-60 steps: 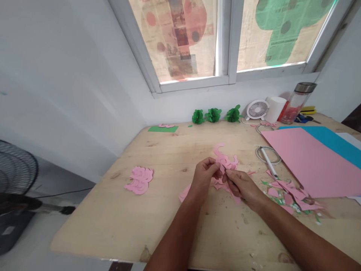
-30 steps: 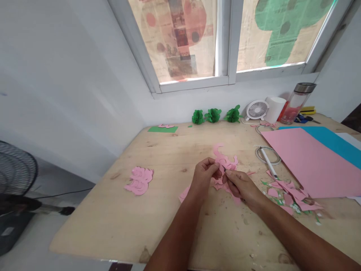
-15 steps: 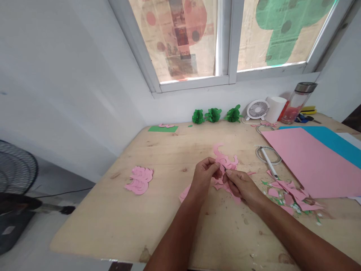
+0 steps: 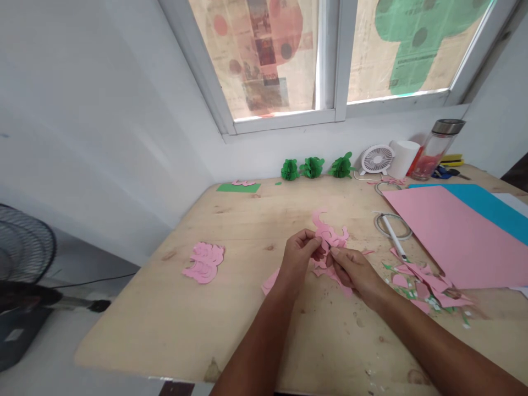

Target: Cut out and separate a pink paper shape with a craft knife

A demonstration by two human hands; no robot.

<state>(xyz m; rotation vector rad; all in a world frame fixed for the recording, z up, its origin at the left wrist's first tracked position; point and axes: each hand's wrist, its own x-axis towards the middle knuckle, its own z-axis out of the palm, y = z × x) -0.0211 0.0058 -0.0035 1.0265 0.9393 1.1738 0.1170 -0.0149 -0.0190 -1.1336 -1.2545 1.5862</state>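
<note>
Over the middle of the tabletop, my left hand (image 4: 304, 247) pinches a small piece of pink paper (image 4: 324, 245) between thumb and fingers. Close against it, my right hand (image 4: 353, 269) is closed round a small dark tool; only a bit of its dark end shows near the left fingertips, so its kind is hidden. Beneath and behind both hands lie curled pink paper offcuts (image 4: 340, 237). Part of another pink paper piece (image 4: 270, 281) shows beside my left wrist. Farther left rests a pile of scalloped pink cutouts (image 4: 204, 263).
Pink and blue sheets (image 4: 457, 236) lie at the right, near a white pen (image 4: 394, 237) and mixed paper scraps (image 4: 429, 286). Along the wall stand green paper figures (image 4: 312, 168), a small white fan (image 4: 377, 159) and a glass bottle (image 4: 438, 149). A green strip (image 4: 238, 188) lies back left.
Almost nothing differs. Both hands stay together at the same spot, with at most a slight shift of the fingers and the paper.
</note>
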